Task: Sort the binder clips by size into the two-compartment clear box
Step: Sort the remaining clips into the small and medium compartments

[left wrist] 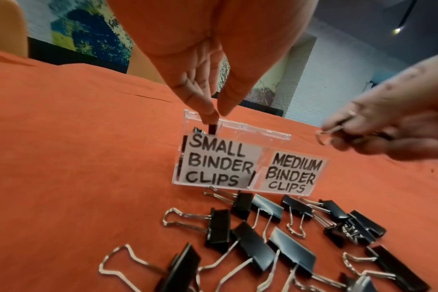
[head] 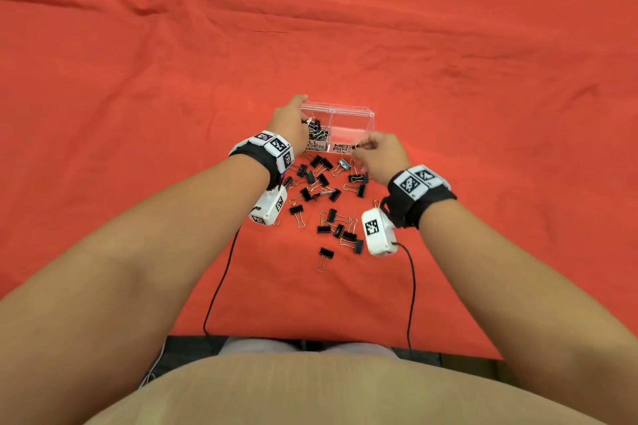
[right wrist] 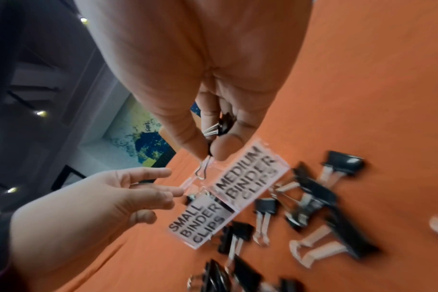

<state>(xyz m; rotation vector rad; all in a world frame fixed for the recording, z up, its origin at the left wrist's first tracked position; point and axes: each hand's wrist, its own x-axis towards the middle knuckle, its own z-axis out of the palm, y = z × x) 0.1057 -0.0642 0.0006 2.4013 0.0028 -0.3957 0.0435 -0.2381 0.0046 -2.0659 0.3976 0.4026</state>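
Left hand (left wrist: pixel 203 83) pinches a small clip (left wrist: pixel 213 129) over the box's (head: pixel 352 112) left compartment; right hand (right wrist: pixel 208 110) holds clips (right wrist: pixel 223 125). Next, likely release.

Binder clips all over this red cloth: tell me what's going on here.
A person is sorting black binder clips into a clear two-compartment box. The left hand is lowering a small clip into the compartment labelled SMALL BINDER CLIPS, which already holds several. The right hand pinches more clips near the MEDIUM compartment, which looks empty. Many loose clips remain on the cloth in front of the box.
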